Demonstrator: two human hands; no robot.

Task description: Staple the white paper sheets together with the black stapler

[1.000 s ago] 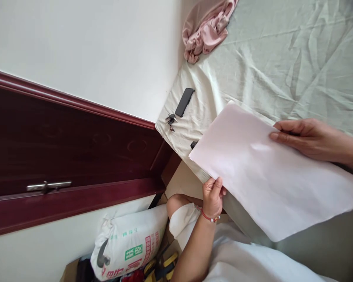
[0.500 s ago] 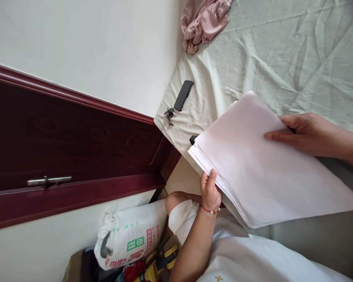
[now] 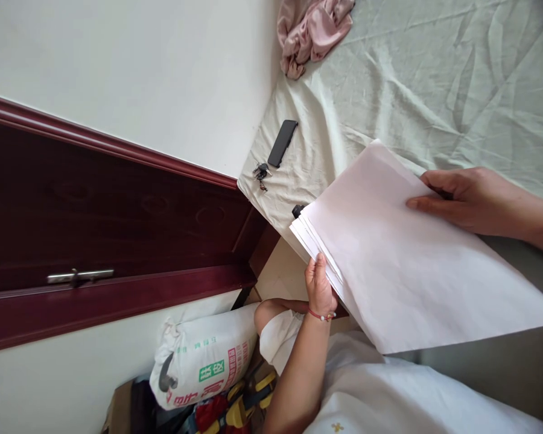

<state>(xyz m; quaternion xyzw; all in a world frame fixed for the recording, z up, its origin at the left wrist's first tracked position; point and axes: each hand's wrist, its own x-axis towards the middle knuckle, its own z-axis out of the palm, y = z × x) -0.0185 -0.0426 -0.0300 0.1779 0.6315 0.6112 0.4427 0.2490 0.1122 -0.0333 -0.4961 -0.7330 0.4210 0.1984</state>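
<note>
Over the bed (image 3: 434,78), left hand (image 3: 319,283) pinching paper stack (image 3: 407,253) edge, right hand (image 3: 466,199) gripping far side.

Near the bottom centre of the frame, the person's left hand (image 3: 320,283) has a thin red cord bracelet (image 3: 321,316) at the wrist, strung with 2 or 3 small pale beads. The forearm below it is bare. At the right edge, the right hand (image 3: 468,199) wears nothing (no ring or watch visible). White clothing (image 3: 389,398) fills the lower right.
</note>
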